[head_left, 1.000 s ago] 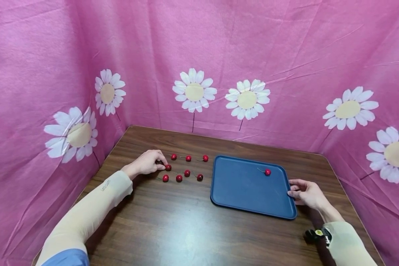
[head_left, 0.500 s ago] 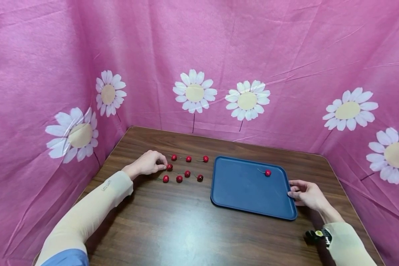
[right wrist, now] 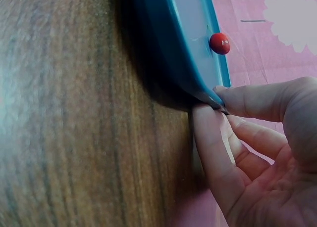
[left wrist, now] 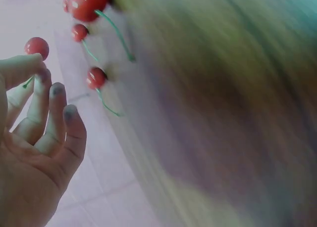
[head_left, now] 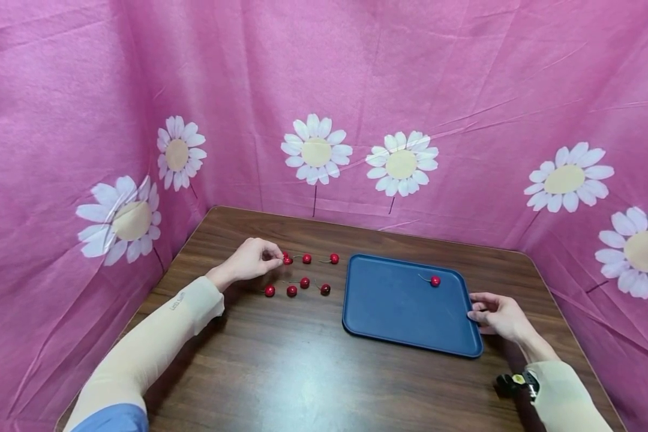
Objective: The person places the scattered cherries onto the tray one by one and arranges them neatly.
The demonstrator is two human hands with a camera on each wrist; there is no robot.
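Observation:
My left hand [head_left: 252, 260] pinches a red cherry [left wrist: 37, 48] near its green stem between thumb and fingertips, raised off the table. In the head view this cherry overlaps another cherry behind it. Several more cherries [head_left: 305, 282] with thin stems lie on the table just right of and below that hand. At the right, my right hand [head_left: 501, 315] grips the short side of a blue rectangular tray [head_left: 389, 343], thumb on top of the rim and fingers beneath. One cherry [head_left: 435, 281] lies on the tray near its far right corner.
A brown wood-grain table [head_left: 281, 372] carries everything. Pink cloth [head_left: 248, 90] printed with white daisies hangs around its back and sides. A black device [head_left: 510, 385] is strapped to the right wrist.
The left hand has lifted a cherry from the left of the group and moved it slightly right and away. The right hand and the tray stay in place.

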